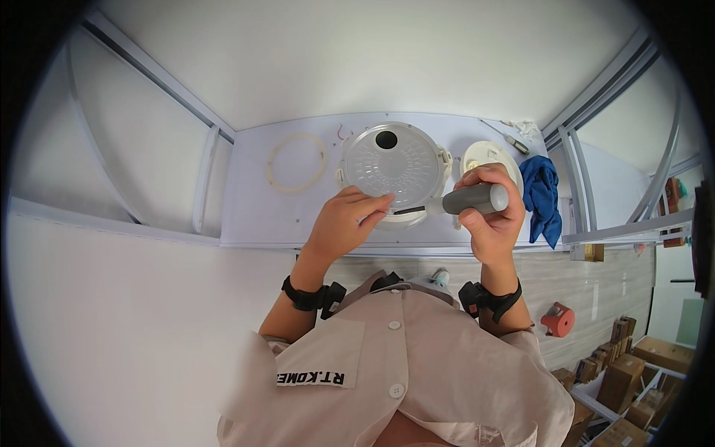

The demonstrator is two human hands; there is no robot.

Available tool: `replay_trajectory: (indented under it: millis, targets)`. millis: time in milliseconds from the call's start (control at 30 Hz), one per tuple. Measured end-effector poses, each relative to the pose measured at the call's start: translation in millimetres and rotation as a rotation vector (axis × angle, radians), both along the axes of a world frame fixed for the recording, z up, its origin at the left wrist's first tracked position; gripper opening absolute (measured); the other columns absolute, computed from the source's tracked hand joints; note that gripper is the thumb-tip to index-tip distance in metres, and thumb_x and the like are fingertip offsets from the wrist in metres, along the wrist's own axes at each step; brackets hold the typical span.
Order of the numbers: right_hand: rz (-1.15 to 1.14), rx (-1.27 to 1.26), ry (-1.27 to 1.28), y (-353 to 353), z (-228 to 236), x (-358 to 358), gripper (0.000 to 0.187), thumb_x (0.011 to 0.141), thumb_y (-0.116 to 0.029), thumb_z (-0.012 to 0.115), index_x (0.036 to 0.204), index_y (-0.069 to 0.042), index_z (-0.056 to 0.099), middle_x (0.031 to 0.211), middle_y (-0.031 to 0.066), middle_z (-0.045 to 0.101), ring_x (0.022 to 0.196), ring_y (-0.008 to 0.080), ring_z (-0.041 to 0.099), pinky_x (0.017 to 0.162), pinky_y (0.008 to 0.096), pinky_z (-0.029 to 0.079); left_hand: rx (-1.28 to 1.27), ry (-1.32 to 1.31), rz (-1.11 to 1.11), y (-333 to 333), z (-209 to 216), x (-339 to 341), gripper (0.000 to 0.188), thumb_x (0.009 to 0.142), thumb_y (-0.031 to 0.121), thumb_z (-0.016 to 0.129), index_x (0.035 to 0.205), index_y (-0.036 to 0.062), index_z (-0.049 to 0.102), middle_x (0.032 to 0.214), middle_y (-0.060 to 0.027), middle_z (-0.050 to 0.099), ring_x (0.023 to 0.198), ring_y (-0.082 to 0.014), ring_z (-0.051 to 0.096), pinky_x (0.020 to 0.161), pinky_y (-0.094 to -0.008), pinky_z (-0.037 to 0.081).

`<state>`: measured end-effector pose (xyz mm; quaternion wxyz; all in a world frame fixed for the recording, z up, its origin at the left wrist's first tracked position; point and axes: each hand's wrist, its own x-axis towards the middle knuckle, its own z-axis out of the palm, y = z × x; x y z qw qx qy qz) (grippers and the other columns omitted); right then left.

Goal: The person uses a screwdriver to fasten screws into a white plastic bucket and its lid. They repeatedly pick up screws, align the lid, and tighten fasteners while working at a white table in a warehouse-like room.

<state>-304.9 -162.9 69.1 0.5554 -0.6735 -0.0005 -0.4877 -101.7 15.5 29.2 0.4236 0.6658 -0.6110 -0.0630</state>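
A round white appliance lid [350, 160] with a silvery, dimpled inner plate [406, 167] and a dark round opening lies on the table. In my right hand [495, 216] is a screwdriver [469, 200] with a thick grey handle. Its dark shaft points left, across the lid's near edge. My left hand [346, 220] is at that same edge, thumb and fingers drawn together by the shaft's tip. Whatever these fingertips may hold is too small to make out. Just beyond my right hand sits a smaller round cream-white part [484, 153], partly covered by the hand.
A thin cream ring [272, 160] lies on the table [261, 220] at the left. Small reddish wires [341, 132] are near the lid. Far right lie another screwdriver [514, 141] and a blue cloth [541, 197]. Metal frame posts [208, 171] flank the table. A red stool [558, 320] stands on the floor.
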Motion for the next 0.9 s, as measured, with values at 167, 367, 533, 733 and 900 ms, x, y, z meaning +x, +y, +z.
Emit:
replay_trajectory:
  millis: [167, 367, 533, 733, 900]
  targets:
    - [0.009, -0.002, -0.012, -0.7, -0.5, 0.1, 0.062, 0.087, -0.023, 0.093, 0.136, -0.001, 0.064, 0.116, 0.0133, 0.064, 0.102, 0.0227, 0.065, 0.088, 0.0349, 0.053, -0.012, 0.009, 0.005, -0.2, -5.4, 2.2, 0.029, 0.092, 0.009, 0.08, 0.121, 0.0103, 0.083, 0.092, -0.0038, 0.082, 0.082, -0.0238, 0.067, 0.079, -0.035, 0.057]
    - [0.01, 0.001, -0.018, -0.9, -0.9, -0.6, 0.061, 0.087, -0.021, 0.093, 0.136, -0.001, 0.063, 0.118, 0.0133, 0.064, 0.103, 0.0231, 0.065, 0.089, 0.0353, 0.053, -0.022, 0.012, 0.019, -0.6, -7.1, -0.3, 0.027, 0.092, 0.01, 0.081, 0.119, 0.0097, 0.083, 0.092, -0.004, 0.082, 0.081, -0.0238, 0.068, 0.079, -0.0352, 0.057]
    - [0.003, 0.003, -0.021, -1.3, -1.3, -1.9, 0.061, 0.087, -0.022, 0.093, 0.136, -0.001, 0.064, 0.118, 0.0133, 0.064, 0.103, 0.0233, 0.065, 0.089, 0.0355, 0.053, -0.024, -0.014, 0.015, 0.3, -4.3, -0.8, 0.028, 0.092, 0.008, 0.08, 0.12, 0.0095, 0.083, 0.093, -0.0046, 0.082, 0.081, -0.025, 0.068, 0.079, -0.036, 0.057]
    - [0.008, 0.013, -0.027, -0.5, -1.5, -3.5, 0.061, 0.087, -0.022, 0.093, 0.136, -0.001, 0.064, 0.118, 0.0132, 0.064, 0.103, 0.0232, 0.065, 0.089, 0.0356, 0.053, -0.012, -0.049, 0.027, 0.9, -1.3, -3.6, 0.027, 0.093, 0.007, 0.078, 0.12, 0.0098, 0.082, 0.091, -0.0059, 0.08, 0.081, -0.026, 0.069, 0.076, -0.0372, 0.058]
    - [0.013, 0.02, -0.029, -0.4, -2.0, -4.7, 0.061, 0.087, -0.022, 0.093, 0.136, -0.002, 0.064, 0.118, 0.013, 0.064, 0.103, 0.0229, 0.065, 0.089, 0.0355, 0.053, 0.017, -0.146, 0.032, -0.1, 5.8, -7.3, 0.027, 0.093, 0.006, 0.077, 0.119, 0.0096, 0.082, 0.088, -0.0064, 0.078, 0.081, -0.0264, 0.069, 0.074, -0.0376, 0.058]
